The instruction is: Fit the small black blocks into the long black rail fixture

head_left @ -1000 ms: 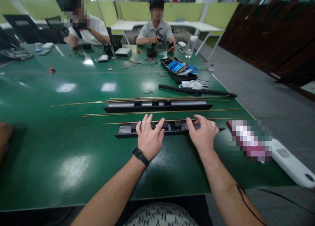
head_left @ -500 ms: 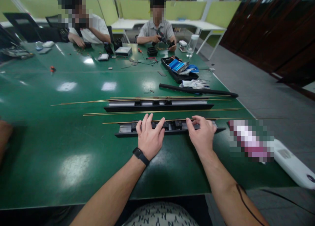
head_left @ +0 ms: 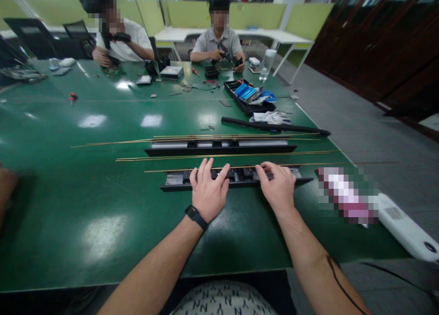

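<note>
A black and silver rail (head_left: 174,180) with dark blocks in its channel lies across the green table in front of me. My left hand (head_left: 209,184) rests on it, fingers spread. Along its far edge runs a thin brass-coloured rod (head_left: 322,163). My right hand (head_left: 278,184), fingers curled, has its thumb and forefinger together on that rod, over the rail's right part. Both hands partly hide the rail. Beyond lie another pair of thin rods (head_left: 154,158) and a second rail (head_left: 206,150) with several rods along its top.
A black tube (head_left: 295,127), white gloves (head_left: 272,118) and a black tray (head_left: 245,105) of blue items lie farther back. A white device (head_left: 401,223) is at the right edge. Two people sit across the table (head_left: 103,242); another person's hand (head_left: 6,182) shows at left.
My right hand has shifted slightly left along the rail, its thumb closer to my left hand. My left hand stays put. The person at back left has lowered the head and moved a hand.
</note>
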Action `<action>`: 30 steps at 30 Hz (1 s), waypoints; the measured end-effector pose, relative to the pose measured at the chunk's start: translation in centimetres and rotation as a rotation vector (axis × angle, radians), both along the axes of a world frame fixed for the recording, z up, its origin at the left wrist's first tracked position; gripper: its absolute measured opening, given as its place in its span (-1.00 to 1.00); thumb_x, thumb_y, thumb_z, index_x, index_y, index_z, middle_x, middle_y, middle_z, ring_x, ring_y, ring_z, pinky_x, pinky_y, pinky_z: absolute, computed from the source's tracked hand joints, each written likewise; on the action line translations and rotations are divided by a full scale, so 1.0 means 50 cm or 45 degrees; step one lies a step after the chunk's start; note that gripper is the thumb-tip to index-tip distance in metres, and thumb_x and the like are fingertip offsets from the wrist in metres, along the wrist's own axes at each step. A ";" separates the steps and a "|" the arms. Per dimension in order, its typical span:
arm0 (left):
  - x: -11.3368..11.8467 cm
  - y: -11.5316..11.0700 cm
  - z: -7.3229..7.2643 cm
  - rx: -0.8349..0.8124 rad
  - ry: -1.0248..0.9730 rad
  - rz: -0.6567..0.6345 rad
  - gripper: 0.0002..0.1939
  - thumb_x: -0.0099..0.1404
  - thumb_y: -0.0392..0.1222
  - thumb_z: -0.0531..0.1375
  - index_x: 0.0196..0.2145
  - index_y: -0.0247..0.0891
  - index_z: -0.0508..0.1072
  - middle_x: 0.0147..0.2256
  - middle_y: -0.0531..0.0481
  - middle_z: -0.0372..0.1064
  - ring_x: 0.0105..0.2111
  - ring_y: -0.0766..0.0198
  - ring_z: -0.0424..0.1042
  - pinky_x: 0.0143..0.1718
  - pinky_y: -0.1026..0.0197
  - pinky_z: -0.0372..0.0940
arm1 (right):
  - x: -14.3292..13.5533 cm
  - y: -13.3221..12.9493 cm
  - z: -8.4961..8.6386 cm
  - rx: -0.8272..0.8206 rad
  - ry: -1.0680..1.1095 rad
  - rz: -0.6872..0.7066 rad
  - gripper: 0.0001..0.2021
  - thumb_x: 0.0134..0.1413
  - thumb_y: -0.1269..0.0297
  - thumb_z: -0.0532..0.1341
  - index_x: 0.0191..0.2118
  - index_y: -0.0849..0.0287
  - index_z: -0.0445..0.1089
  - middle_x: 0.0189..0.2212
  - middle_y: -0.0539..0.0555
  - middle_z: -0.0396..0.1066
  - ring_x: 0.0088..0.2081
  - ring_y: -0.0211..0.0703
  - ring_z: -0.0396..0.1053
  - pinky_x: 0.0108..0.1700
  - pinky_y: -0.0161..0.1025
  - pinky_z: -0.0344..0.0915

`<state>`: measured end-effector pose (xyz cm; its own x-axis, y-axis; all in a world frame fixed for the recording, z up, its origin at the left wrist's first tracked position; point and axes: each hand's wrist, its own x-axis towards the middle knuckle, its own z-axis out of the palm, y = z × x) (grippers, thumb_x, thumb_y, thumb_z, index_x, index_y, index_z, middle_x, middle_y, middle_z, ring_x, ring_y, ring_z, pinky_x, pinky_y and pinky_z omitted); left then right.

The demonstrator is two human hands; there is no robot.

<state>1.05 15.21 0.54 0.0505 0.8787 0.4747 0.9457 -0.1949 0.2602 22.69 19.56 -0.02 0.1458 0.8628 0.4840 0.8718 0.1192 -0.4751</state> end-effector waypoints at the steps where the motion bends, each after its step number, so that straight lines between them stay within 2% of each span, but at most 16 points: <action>1: 0.000 0.000 0.000 0.002 -0.001 0.000 -0.56 0.49 -0.06 0.15 0.28 0.08 0.45 0.38 -0.29 0.19 0.44 -0.13 0.09 0.37 -0.29 -0.01 | 0.001 0.000 0.002 -0.004 0.000 -0.010 -0.67 0.33 -0.07 0.16 -0.18 0.04 0.55 -0.26 0.06 0.59 -0.10 0.01 0.39 0.03 -0.08 0.08; 6: -0.003 0.000 0.001 0.002 -0.002 -0.004 -0.56 0.50 -0.05 0.15 0.28 0.09 0.44 0.37 -0.29 0.19 0.44 -0.12 0.08 0.37 -0.28 0.00 | 0.004 -0.001 0.003 -0.030 -0.005 -0.035 -0.65 0.33 -0.07 0.14 -0.17 0.06 0.55 -0.25 0.09 0.59 -0.08 0.04 0.38 0.03 -0.06 0.08; 11: -0.003 0.000 0.002 -0.007 -0.005 -0.006 -0.56 0.50 -0.05 0.15 0.28 0.09 0.44 0.37 -0.29 0.18 0.44 -0.13 0.08 0.37 -0.29 0.00 | 0.003 0.003 -0.003 0.004 -0.008 -0.089 -0.65 0.30 -0.07 0.19 -0.06 0.06 0.55 -0.28 0.06 0.58 -0.08 0.05 0.39 0.04 -0.05 0.06; 20: -0.002 0.000 -0.001 -0.013 0.005 0.003 -0.55 0.49 -0.05 0.16 0.29 0.10 0.43 0.37 -0.30 0.18 0.43 -0.15 0.09 0.36 -0.31 -0.01 | 0.000 0.006 -0.007 -0.006 -0.064 -0.102 -0.59 0.29 -0.17 0.18 -0.17 0.08 0.55 -0.28 0.10 0.55 -0.11 0.05 0.34 -0.01 -0.07 0.05; 30: -0.005 0.001 -0.002 -0.001 0.007 -0.008 -0.56 0.51 -0.04 0.14 0.29 0.10 0.43 0.38 -0.31 0.17 0.44 -0.15 0.08 0.36 -0.29 0.01 | 0.013 0.005 -0.001 0.005 -0.097 -0.136 -0.61 0.33 -0.12 0.15 -0.20 0.08 0.55 -0.27 0.13 0.56 -0.11 0.06 0.32 -0.02 -0.05 0.04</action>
